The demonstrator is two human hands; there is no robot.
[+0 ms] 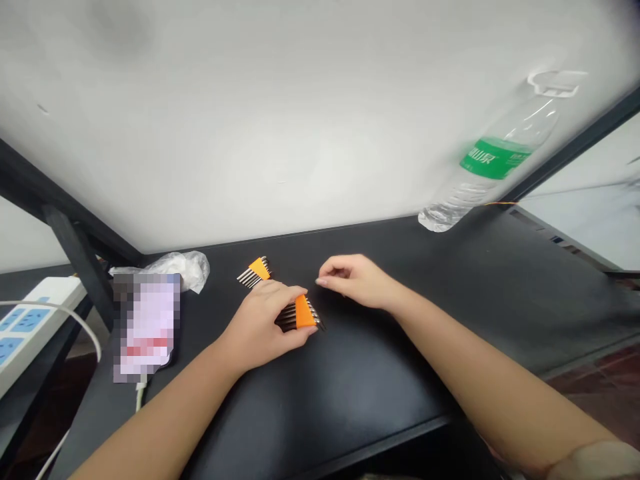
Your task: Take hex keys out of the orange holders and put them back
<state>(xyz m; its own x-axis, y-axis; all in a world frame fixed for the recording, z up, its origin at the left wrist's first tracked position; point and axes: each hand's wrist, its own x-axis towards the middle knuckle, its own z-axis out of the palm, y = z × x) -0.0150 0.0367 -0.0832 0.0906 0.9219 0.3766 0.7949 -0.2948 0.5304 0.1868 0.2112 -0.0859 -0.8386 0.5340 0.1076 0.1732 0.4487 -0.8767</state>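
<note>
My left hand (pixel 267 323) grips an orange hex key holder (pixel 305 312) between thumb and fingers, just above the black desk. Dark hex keys sit side by side in it, with their bent ends to the right and long shafts running back under my palm. Behind that hand, a second hex key set (pixel 259 269) in an orange holder lies on the desk, its shafts pointing left. My right hand (pixel 357 281) is apart from both sets, to the right of the held one. Its thumb and index finger come together in a pinch; anything between them is too small or hidden to see.
A phone (pixel 147 327) with a charging cable lies at the left, near a crumpled clear plastic bag (pixel 187 270). A white power strip (pixel 40 320) is farther left. At the back right, a green-labelled plastic bottle (pixel 493 160) stands by the white wall (pixel 300 120).
</note>
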